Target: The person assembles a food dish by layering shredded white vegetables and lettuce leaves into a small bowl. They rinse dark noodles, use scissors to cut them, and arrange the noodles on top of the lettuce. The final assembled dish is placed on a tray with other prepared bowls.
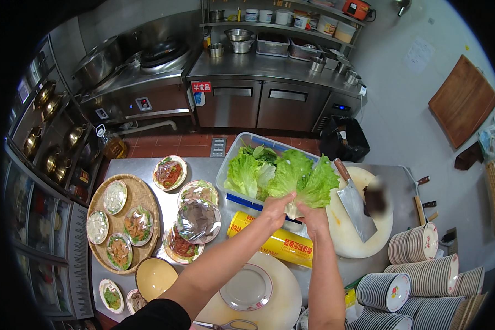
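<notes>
My left hand point(275, 209) and my right hand point(313, 217) hold a large green lettuce leaf point(302, 179) together by its pale stem end. The leaf hangs over the near edge of a clear plastic tub point(232, 159) filled with more lettuce point(246, 170). Below my hands lies a yellow box of cling wrap point(283, 245). An empty grey-rimmed plate point(246, 287) rests on a round white board point(283, 305) near my body.
A cleaver point(355, 204) lies on a round white chopping board point(351, 239) to the right. Wrapped plated dishes point(198, 220) and a round bamboo tray point(146, 201) of small plates sit left. A yellow bowl point(153, 278) sits near the front. Stacked striped plates point(418, 275) stand right.
</notes>
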The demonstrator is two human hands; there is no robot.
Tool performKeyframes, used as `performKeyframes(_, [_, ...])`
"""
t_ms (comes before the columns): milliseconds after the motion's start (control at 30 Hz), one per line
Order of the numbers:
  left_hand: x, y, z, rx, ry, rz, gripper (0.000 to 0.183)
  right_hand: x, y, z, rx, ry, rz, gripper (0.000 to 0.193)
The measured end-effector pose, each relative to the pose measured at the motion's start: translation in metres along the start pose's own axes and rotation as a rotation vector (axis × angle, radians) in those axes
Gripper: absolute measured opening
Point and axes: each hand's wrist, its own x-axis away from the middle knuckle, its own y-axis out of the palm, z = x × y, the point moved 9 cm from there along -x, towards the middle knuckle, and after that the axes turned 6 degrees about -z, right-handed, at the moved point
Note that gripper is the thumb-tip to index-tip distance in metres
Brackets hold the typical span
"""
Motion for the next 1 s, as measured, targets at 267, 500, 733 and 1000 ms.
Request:
performKeyframes(267, [-0.011,-0.011,0.0,0.136,0.172,0.328,0.031,-0.012,-0.034,0.015,-0.181,-0.061,0.234,0.028])
performKeyframes(500, [-0.045,-0.027,0.018,-0.295,-0.039,0.249,0.036,0.014,-0.052,-0.03,0.152,-0.06,-0.129,0.021])
performKeyframes(733, [0.033,0.05,0.083,-0.669,-0.06,-0.221,0.066,0.084,-0.034,-0.067,0.799,-0.083,-0.51,0.031])
performKeyframes(1000, [0.147,0.043,0.048,-0.985,-0.291,-0.661,0.055,0.127,0.023,-0.04,1.296,0.087,-0.678,0.052])
